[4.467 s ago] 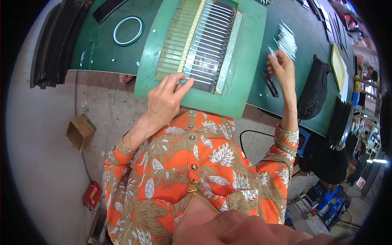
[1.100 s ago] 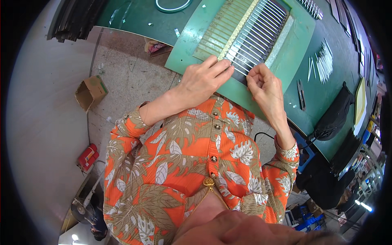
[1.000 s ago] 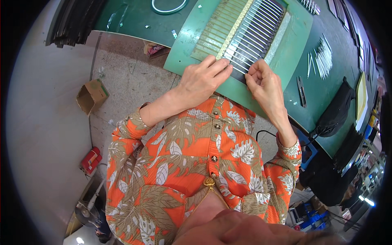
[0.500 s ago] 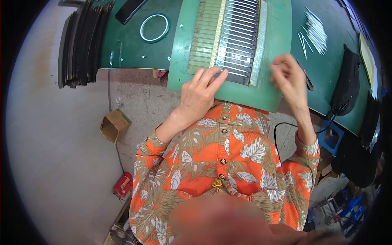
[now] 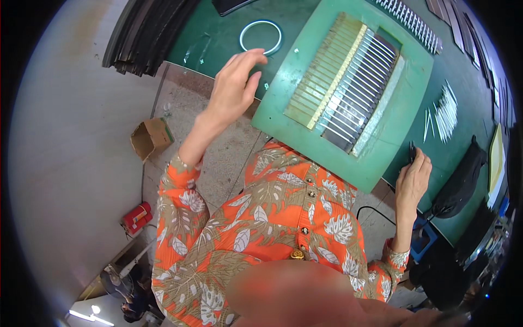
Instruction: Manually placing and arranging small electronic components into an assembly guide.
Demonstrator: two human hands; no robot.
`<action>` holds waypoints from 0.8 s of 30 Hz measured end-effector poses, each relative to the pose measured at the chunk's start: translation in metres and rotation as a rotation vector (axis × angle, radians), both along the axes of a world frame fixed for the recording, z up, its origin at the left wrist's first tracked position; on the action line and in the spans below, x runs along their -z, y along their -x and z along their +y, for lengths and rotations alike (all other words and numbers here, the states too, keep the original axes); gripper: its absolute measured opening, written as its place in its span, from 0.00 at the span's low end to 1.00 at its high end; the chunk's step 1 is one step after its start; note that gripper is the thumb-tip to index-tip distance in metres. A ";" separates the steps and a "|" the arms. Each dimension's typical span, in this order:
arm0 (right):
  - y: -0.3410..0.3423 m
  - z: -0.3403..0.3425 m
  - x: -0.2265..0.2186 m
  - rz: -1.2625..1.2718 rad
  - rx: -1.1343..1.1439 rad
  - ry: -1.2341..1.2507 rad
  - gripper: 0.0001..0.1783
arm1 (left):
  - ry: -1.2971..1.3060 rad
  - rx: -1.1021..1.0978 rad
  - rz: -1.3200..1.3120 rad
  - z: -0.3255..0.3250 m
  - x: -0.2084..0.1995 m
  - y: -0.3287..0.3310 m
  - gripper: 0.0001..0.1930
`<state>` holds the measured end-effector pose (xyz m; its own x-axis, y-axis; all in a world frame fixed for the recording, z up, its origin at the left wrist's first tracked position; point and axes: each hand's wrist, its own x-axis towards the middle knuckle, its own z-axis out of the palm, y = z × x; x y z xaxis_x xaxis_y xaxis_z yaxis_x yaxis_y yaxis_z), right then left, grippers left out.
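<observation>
My left hand [image 5: 233, 84] is raised beside the green board [image 5: 272, 117], fingers bent and thumb apart. Its fingertips overlap the near edge of a ring-shaped roll of tape [image 5: 241, 41]; whether they touch it I cannot tell. On the board lies a slotted jig [image 5: 305, 95] with a pale yellow strip down its middle. Thin white sticks [image 5: 357, 90] lie in parallel across its dark right half. My right hand [image 5: 413, 177] is right of the board, fingers closed round a small dark hand tool [image 5: 412, 151], whose kind is mostly hidden.
Loose white sticks [image 5: 448, 114] lie on the green table right of the board, near a black pouch [image 5: 460, 182]. A row of white-toothed pieces [image 5: 408, 20] lies beyond the board. Dark strips [image 5: 150, 35] are stacked far left. A cardboard box [image 5: 155, 137] stands on the floor.
My left hand has lifted off the jig and moved left to the tape. My right hand has gone down to the dark tool and closed on it. The view has turned.
</observation>
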<state>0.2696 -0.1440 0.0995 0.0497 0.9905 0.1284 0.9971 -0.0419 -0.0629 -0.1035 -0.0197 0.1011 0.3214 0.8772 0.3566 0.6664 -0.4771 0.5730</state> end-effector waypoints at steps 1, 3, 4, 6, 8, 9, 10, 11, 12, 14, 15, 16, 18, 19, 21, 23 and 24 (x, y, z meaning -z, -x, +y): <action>0.004 0.001 -0.003 -0.018 -0.005 0.033 0.23 | -0.050 0.036 0.061 0.009 -0.001 0.004 0.14; 0.013 0.003 -0.010 -0.038 -0.022 0.064 0.24 | -0.101 0.058 0.122 0.024 -0.003 0.015 0.13; 0.016 0.003 -0.013 -0.003 -0.011 0.065 0.23 | -0.111 0.104 0.198 0.031 -0.002 0.019 0.13; 0.022 0.002 -0.013 0.055 0.029 0.072 0.22 | -0.129 0.213 0.336 0.044 0.004 0.024 0.12; 0.021 0.003 -0.007 0.099 0.066 0.046 0.22 | -0.110 0.241 0.385 0.057 0.003 0.029 0.12; 0.019 0.004 -0.004 0.152 0.098 0.021 0.21 | -0.089 0.267 0.444 0.062 0.000 0.032 0.12; 0.014 0.006 -0.007 0.203 0.129 -0.004 0.21 | -0.068 0.292 0.501 0.065 -0.001 0.032 0.11; 0.010 0.009 -0.012 0.188 0.129 -0.005 0.21 | -0.070 0.291 0.486 0.065 -0.001 0.035 0.11; 0.005 0.013 -0.018 0.376 0.190 0.012 0.18 | -0.109 0.259 0.428 0.067 -0.001 0.036 0.10; -0.004 0.023 -0.031 0.753 0.305 0.038 0.14 | -0.184 0.191 0.310 0.067 -0.003 0.033 0.07; -0.003 0.027 -0.037 0.743 0.315 0.031 0.14 | -0.188 0.201 0.298 0.066 -0.004 0.027 0.07; 0.003 0.033 -0.046 0.902 0.336 0.091 0.12 | -0.089 0.109 0.112 0.061 -0.009 0.020 0.07; 0.013 0.046 -0.059 1.221 0.381 0.203 0.11 | 0.122 -0.063 -0.259 0.055 -0.021 0.004 0.06; 0.012 0.053 -0.058 1.212 0.391 0.193 0.11 | 0.123 -0.052 -0.269 0.051 -0.029 -0.006 0.06; 0.008 0.065 -0.049 1.379 0.267 0.385 0.11 | 0.625 0.106 -0.706 0.041 -0.042 -0.037 0.07; 0.024 0.078 -0.056 1.462 0.234 0.427 0.11 | 0.878 0.179 -0.919 0.023 -0.050 -0.065 0.08; 0.035 0.082 -0.061 1.548 0.200 0.468 0.11 | 1.074 0.231 -1.037 0.014 -0.051 -0.081 0.08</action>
<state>0.2350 -0.0622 0.1607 -0.0366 0.8889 -0.4566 -0.0264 -0.4576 -0.8888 -0.0228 -0.0060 0.1518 0.5004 0.8279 -0.2534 -0.2695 0.4271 0.8631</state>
